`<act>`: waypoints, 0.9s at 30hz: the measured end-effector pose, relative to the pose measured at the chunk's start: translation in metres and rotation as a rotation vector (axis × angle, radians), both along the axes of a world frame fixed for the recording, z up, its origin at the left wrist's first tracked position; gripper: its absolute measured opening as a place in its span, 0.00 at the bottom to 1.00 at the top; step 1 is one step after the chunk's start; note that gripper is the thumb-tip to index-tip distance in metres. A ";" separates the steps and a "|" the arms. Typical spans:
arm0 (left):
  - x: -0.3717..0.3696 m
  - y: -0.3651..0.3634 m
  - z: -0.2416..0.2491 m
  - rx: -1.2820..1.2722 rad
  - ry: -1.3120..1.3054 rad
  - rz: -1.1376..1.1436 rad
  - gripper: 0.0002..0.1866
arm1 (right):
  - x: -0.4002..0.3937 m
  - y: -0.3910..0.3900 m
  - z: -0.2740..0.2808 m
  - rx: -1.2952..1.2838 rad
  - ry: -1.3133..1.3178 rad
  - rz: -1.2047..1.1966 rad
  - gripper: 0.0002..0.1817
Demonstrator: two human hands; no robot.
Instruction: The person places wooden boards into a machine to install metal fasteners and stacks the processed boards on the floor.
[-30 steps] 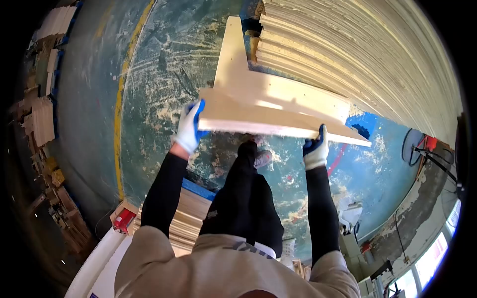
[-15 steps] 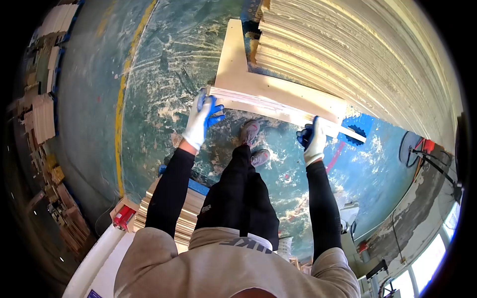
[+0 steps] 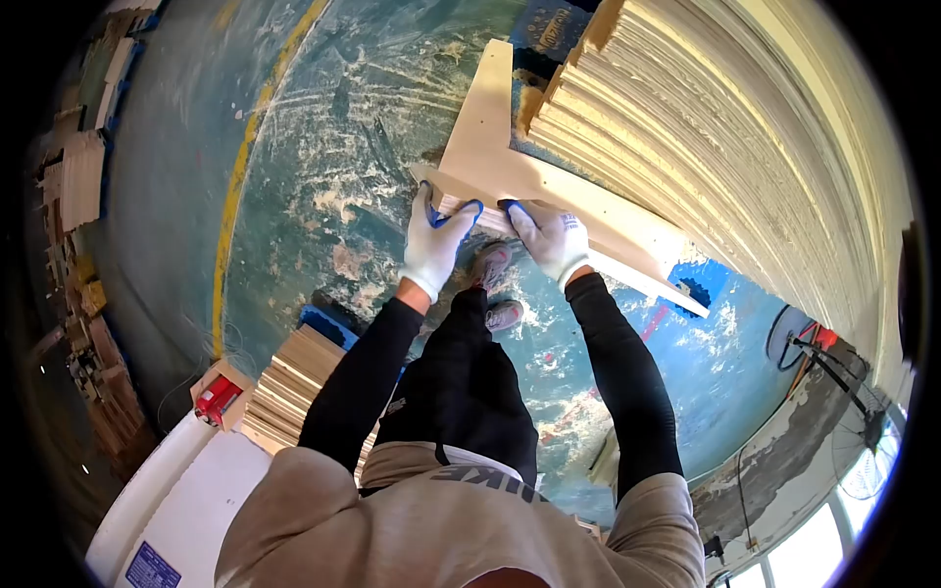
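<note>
Large L-shaped wooden boards (image 3: 588, 204) lie flat in front of me, beside a tall pile. My left hand (image 3: 435, 245), in a white glove with blue fingertips, is closed on the near-left end of a thin wooden board (image 3: 453, 186), thumb at its edge. Close by on the right, my right hand (image 3: 551, 241), gloved the same way, is closed on the same board's near edge. That board looks slightly tilted over the ones below. The fingers of both hands are partly hidden.
A tall stack of boards (image 3: 676, 127) stands at the front right. Behind my left arm is another board stack (image 3: 299, 377), near a red object in a box (image 3: 218, 400). A yellow line (image 3: 231, 220) runs along the floor at left; cables (image 3: 843, 367) hang at right.
My right hand has moved left along the boards, from their right end to near my left hand. Both hands have closed on the board's edge. The view has shifted slightly.
</note>
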State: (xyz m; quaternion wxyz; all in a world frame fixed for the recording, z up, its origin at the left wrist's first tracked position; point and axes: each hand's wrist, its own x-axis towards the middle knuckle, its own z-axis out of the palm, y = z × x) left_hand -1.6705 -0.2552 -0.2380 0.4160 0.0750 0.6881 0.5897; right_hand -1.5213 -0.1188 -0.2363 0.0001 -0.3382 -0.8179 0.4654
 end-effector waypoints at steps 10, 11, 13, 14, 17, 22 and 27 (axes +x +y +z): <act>-0.022 -0.010 -0.010 0.088 0.062 0.008 0.34 | -0.025 -0.001 -0.008 0.034 -0.124 0.027 0.25; -0.020 -0.009 -0.008 0.110 0.049 0.012 0.34 | -0.024 -0.002 -0.006 0.030 -0.137 0.018 0.24; -0.017 -0.015 -0.014 0.110 0.023 0.015 0.37 | -0.024 -0.006 -0.002 0.019 -0.154 0.001 0.23; -0.017 -0.020 -0.016 0.107 0.015 0.025 0.38 | -0.022 -0.011 -0.005 0.028 -0.039 -0.010 0.23; -0.003 -0.033 -0.023 0.082 0.121 0.086 0.38 | -0.009 -0.012 -0.015 0.041 0.088 0.113 0.25; 0.004 -0.062 -0.009 0.125 0.010 0.074 0.43 | 0.009 -0.045 -0.027 0.230 -0.159 0.313 0.35; -0.008 -0.090 -0.021 0.287 -0.372 0.217 0.33 | 0.014 -0.058 -0.032 0.246 -0.137 0.272 0.29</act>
